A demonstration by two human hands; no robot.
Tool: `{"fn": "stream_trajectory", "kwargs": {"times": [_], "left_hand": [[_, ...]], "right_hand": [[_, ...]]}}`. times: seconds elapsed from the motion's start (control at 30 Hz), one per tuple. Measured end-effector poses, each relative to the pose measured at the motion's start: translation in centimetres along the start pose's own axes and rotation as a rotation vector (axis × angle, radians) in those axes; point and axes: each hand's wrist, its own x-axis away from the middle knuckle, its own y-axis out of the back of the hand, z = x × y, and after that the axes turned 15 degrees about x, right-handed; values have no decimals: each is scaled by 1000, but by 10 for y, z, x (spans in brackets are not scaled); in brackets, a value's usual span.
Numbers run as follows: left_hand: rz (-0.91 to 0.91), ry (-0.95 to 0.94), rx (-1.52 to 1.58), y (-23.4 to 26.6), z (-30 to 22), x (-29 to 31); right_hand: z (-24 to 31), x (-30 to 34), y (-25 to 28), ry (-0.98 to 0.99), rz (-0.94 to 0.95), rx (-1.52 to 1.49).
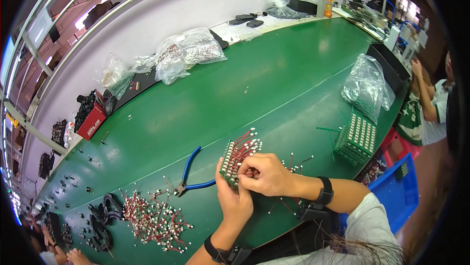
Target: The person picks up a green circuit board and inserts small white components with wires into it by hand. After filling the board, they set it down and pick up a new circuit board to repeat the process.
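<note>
My left hand (235,205) is closed around the lower edge of a green circuit board panel (227,163), which stands tilted above the table. Rows of white connectors line the panel, and many short red cables (245,148) with white plugs stick out from it. Thumb and fingers of my right hand (270,173) pinch a red cable close to the panel's lower right; the fingertips partly hide it. Blue-handled pliers (188,173) lie open just left of my hands. A loose heap of similar red cables (156,221) is further left, with several more beneath my right forearm.
Stacked green boards (356,138) and a clear bag (366,86) are at right. Bagged parts (188,54) and a red box (91,120) line the back. Black connector strips (100,226) lie left. A blue bin (399,194) stands by the right edge; other people work at both sides.
</note>
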Motion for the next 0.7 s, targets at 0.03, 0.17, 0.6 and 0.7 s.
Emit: {"fn": "stream_trajectory", "kwargs": {"times": [0.03, 0.17, 0.6, 0.7], "left_hand": [[0, 0, 0, 0, -1, 0], [-1, -16, -55, 0, -2, 0], [-11, -84, -208, 5, 1, -1], [-4, -125, -291, 3, -2, -1]], "right_hand": [[-1, 0, -1, 3, -17, -8], [3, 0, -1, -10, -23, 0], [8, 5, -12, 22, -116, 122], [10, 6, -13, 49, -140, 194]]}}
